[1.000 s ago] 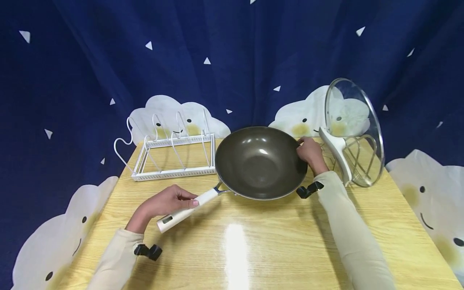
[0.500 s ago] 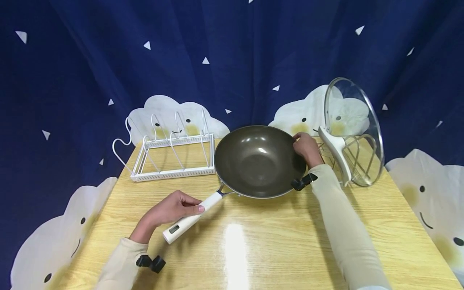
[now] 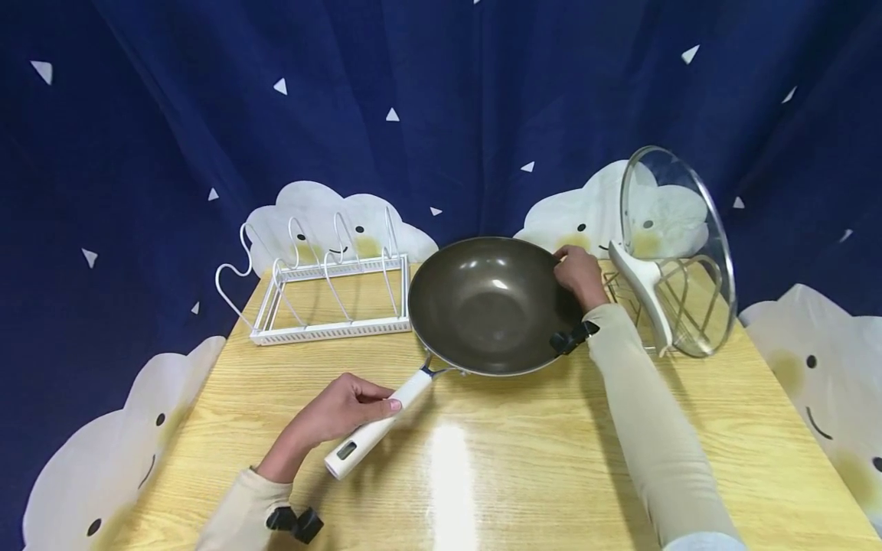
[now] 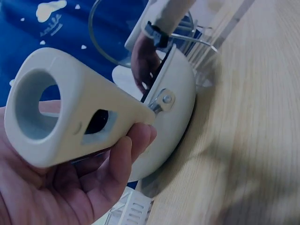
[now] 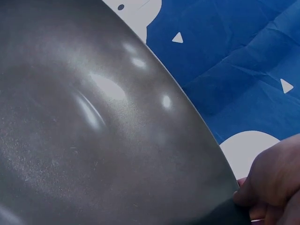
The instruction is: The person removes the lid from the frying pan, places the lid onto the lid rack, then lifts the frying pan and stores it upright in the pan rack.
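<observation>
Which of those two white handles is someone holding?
The long handle on the wok, gripped by the left hand; the curved handle on the glass lid is not held.

Navy curtain [image 3: 448,115] (cloud-printed), wooden table [image 3: 544,459].

- Head view: bright and mostly sharp, with light from above.
- A white glare patch burns out the wood grain on the near part of the table [image 3: 544,467].
- Small highlights spot the pan [image 3: 482,321]; a thin gleam edges the lid [image 3: 722,229].
- Soft shadows lie under the handle [image 3: 379,425] and beside the right sleeve [image 3: 651,421].
- The curtain [image 3: 441,92] darkens toward the left side.
- Left wrist view: dimmer, cooler and softer, the right hand [image 3: 580,274] dark and indistinct, broad faint shadows across the wood.
- Right wrist view: hazy, slightly grainy, streaky reflections inside the pan, its lower right shaded.
</observation>
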### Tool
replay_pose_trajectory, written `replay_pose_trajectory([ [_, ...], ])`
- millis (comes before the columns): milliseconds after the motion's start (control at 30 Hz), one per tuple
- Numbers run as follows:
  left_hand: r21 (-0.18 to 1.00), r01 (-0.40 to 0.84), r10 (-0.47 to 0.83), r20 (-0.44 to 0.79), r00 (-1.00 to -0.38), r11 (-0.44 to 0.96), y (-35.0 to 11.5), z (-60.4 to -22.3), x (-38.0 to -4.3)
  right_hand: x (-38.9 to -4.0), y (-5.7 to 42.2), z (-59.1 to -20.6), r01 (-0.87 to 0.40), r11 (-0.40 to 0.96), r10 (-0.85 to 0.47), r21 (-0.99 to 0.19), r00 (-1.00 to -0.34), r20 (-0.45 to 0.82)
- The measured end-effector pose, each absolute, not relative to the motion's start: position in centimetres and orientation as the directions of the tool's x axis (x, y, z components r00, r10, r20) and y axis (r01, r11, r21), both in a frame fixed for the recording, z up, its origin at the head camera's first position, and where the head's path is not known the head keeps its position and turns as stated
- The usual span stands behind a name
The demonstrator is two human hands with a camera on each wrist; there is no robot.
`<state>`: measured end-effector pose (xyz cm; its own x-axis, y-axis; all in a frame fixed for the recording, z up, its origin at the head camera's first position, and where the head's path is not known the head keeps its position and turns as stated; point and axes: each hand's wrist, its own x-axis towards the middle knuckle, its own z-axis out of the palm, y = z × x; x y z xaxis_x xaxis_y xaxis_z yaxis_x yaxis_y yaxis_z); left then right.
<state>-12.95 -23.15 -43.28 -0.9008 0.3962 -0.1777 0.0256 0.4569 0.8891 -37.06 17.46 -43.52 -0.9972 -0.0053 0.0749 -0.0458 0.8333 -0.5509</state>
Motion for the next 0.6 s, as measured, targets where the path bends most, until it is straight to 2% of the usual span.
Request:
replay_pose_trajectory([
  [600,0.895,-0.079,0.285,-0.223,-0.932,0.44,-20.4,-43.2,-11.6,-39.2,17.5,-43.5,-0.095,0.807,-0.085,-0.583,-0.995,0.044],
])
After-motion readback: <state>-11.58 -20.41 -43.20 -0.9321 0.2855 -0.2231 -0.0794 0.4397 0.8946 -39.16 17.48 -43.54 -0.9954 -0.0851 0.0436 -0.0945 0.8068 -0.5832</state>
